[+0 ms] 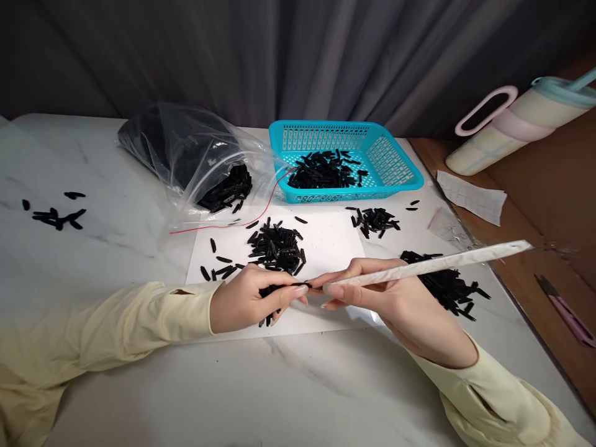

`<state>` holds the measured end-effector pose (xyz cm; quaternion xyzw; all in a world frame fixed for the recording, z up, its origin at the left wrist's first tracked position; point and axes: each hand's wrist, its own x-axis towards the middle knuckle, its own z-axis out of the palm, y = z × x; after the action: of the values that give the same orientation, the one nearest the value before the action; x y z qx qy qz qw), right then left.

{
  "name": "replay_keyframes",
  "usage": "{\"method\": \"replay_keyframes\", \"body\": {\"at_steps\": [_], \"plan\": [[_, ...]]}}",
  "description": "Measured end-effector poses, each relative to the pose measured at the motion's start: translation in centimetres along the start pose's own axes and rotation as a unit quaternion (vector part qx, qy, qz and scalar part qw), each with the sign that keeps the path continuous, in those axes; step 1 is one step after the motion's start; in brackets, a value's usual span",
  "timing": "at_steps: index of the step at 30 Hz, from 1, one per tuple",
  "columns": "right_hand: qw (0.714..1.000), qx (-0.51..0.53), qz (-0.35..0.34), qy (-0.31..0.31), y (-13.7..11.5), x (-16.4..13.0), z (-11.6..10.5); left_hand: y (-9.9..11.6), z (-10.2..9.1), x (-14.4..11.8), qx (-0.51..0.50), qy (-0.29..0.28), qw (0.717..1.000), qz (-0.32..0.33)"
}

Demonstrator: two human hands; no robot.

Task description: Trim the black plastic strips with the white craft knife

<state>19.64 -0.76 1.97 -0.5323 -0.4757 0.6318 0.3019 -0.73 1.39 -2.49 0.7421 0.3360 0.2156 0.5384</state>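
Small black clips (272, 290), slim and glossy, bunched in your left hand (246, 301), closed over the white sheet (326, 248). Your right hand (395, 298) pinches a long white stick (433, 266). Blue basket (400, 180) beyond on the counter (116, 248).

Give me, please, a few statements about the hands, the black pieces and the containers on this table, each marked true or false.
1. The left hand holds a bunch of small black pieces. True.
2. The right hand holds a pair of scissors. False: it holds a long pale stick, whose tip meets the pieces at the left hand's fingertips.
3. The blue basket has black pieces inside. True.
4. The clear plastic bag stands to the right of the basket. False: it lies to the basket's left.
5. A pile of black pieces lies on the white sheet. True.
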Motion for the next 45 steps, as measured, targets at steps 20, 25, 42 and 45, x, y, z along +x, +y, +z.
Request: {"method": "replay_keyframes", "body": {"at_steps": [20,25,42,45], "plan": [[0.999,-0.013,0.032,-0.021,-0.23,0.1,-0.35,-0.36,0.66,-0.38,0.149,0.067,0.981,0.107],[0.999,-0.015,0.018,-0.026,0.34,0.16,-0.48,-0.31,0.71,-0.36,0.164,0.068,0.977,0.12],[0.999,0.003,0.027,-0.044,-0.1,0.13,-0.31,-0.15,0.55,-0.33,0.155,0.047,0.972,0.168],[0.998,0.002,0.033,-0.057,-0.18,0.23,-0.4,-0.24,0.52,-0.31,0.141,0.048,0.971,0.189]]}}
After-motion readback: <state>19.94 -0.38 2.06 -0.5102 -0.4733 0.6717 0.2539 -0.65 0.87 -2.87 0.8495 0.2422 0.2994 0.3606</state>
